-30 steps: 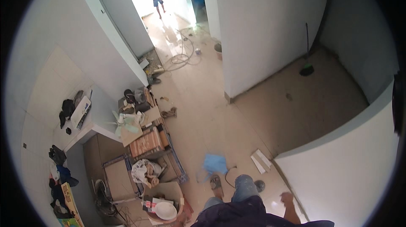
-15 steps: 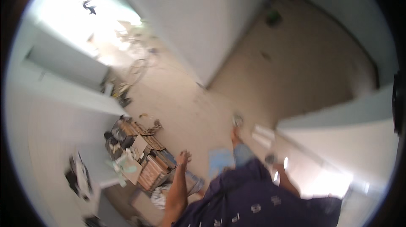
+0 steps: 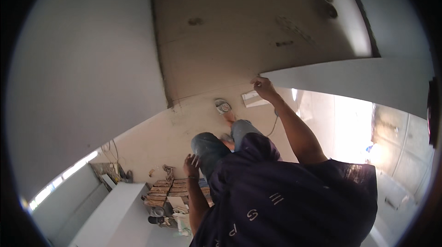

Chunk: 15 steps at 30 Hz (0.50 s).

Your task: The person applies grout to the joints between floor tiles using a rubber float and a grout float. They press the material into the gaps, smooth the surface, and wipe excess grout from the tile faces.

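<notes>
Right hand (image 3: 264, 89): fingers curled, contents indeterminable; white strips (image 3: 252, 101) lie on the floor (image 3: 142, 148) below. Left hand (image 3: 191, 166): fingers loosely parted, near the knee (image 3: 203, 143). Stacked boxes (image 3: 160, 189) and a jutting wall (image 3: 92, 63) narrow passage.

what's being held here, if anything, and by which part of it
Nothing is visibly held: neither the left grip nor the right grip shows any object in it.
</notes>
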Each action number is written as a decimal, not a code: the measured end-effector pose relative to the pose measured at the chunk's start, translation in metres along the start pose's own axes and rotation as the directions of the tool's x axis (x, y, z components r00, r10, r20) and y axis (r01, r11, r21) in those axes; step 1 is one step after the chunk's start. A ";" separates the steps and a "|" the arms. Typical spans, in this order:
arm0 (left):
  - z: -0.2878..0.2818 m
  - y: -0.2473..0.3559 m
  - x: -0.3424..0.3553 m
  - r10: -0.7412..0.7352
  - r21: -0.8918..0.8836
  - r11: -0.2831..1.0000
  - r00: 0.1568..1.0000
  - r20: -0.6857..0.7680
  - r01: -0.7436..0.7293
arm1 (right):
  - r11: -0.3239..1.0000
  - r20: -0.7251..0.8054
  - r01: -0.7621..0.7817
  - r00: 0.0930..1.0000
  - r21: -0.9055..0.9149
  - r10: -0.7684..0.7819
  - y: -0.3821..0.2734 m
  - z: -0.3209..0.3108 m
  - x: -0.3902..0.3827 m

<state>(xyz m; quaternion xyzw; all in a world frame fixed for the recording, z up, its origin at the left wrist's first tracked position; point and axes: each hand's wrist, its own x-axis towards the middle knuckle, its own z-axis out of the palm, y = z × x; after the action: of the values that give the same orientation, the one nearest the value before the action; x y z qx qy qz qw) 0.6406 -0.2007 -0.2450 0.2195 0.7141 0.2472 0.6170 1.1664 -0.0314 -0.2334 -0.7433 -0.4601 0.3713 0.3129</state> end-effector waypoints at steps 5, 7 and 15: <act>0.010 0.115 0.038 -0.274 0.093 0.955 0.958 -0.086 0.282 | 0.941 0.085 -0.261 0.955 -0.217 0.285 0.119 -0.016 -0.070; -0.017 0.135 0.052 -0.275 0.089 0.953 0.950 -0.148 0.289 | 0.771 0.169 -0.603 0.797 0.203 0.579 0.108 0.007 -0.105; 0.027 0.219 0.147 -0.115 -0.070 0.991 0.990 -0.078 0.110 | 0.484 0.303 -0.846 0.412 -0.222 0.860 0.171 0.021 -0.191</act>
<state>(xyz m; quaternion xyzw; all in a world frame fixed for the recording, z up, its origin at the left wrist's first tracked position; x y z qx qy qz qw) 0.6486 0.0641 -0.2250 0.1481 0.7415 0.2442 0.6071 1.1686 -0.2694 -0.3323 -0.7926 -0.0750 0.6045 -0.0262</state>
